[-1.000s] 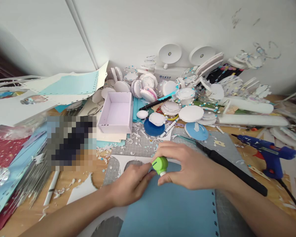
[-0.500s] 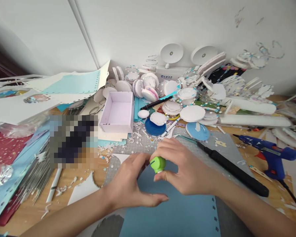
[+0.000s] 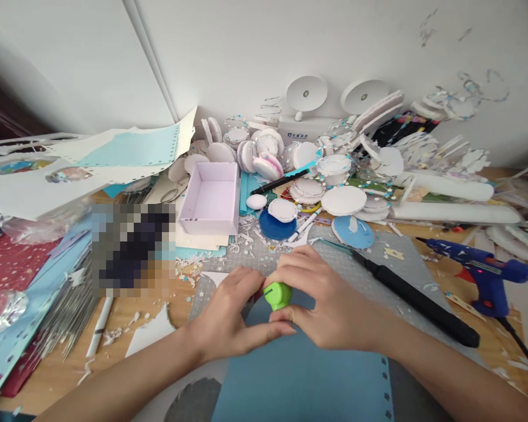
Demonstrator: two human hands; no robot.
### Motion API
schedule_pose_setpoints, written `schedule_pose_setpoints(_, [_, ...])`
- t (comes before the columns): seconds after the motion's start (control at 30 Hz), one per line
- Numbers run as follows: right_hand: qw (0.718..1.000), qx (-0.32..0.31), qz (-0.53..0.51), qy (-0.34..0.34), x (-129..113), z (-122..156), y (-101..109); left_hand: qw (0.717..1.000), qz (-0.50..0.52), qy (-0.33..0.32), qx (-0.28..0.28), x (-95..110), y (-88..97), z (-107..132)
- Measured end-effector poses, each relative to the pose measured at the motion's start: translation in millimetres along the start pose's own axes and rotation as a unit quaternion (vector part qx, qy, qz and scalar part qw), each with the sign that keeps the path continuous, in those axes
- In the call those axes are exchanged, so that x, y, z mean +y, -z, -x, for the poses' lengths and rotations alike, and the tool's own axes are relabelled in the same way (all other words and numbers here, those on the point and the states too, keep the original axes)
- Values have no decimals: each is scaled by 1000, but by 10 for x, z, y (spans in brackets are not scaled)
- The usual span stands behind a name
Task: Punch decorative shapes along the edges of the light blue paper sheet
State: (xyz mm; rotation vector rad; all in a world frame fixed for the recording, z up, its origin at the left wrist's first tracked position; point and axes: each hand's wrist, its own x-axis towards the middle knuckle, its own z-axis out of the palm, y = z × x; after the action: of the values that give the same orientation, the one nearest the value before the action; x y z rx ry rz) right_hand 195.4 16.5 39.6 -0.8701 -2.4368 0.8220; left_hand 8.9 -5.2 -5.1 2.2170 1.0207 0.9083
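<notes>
A small bright green craft punch (image 3: 277, 295) is held in my right hand (image 3: 330, 305), between the thumb and the curled fingers. It sits at the far edge of a sheet of blue paper (image 3: 308, 381), which has star-shaped holes along its right side. On the left of the sheet, my left hand (image 3: 231, 313) grips the paper, its thumb lying across the top and its fingertips reaching beside the punch. Those fingertips are partly hidden. Under the paper lies a grey cutting mat (image 3: 250, 258).
A lilac open box (image 3: 211, 225) stands beyond my left hand. White foam discs (image 3: 344, 201) are piled against the wall. To the right lie a black-handled tool (image 3: 418, 299) and a blue glue gun (image 3: 484, 264). Metal wires (image 3: 70, 313) and paper scraps cover the left side.
My right hand has shifted slightly left with the punch. My left thumb has moved up, closer to the punch and the right thumb.
</notes>
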Motion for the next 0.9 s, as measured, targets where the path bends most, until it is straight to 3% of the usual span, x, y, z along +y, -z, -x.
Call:
schedule_pose_setpoints(0.13, [999,30,14,-17,45,-4,81,997,8,39,-63,-26,21,-3])
schedule_pose_setpoints(0.43, [999,-11,31,-43,125,19,210,996,68,47,-20,-51,33,-18])
schedule_pose_setpoints(0.53, [999,-15,27,-40,106,7,200,997,66,38,-29,-54,41,-9])
schedule_pose_setpoints(0.73, [998,-21,43,-31,54,0,138,993,59,81,-66,11,89,-24])
schedule_pose_setpoints(0.9, [998,-30,49,-9,27,11,-18,998,8,24,-62,23,55,-12])
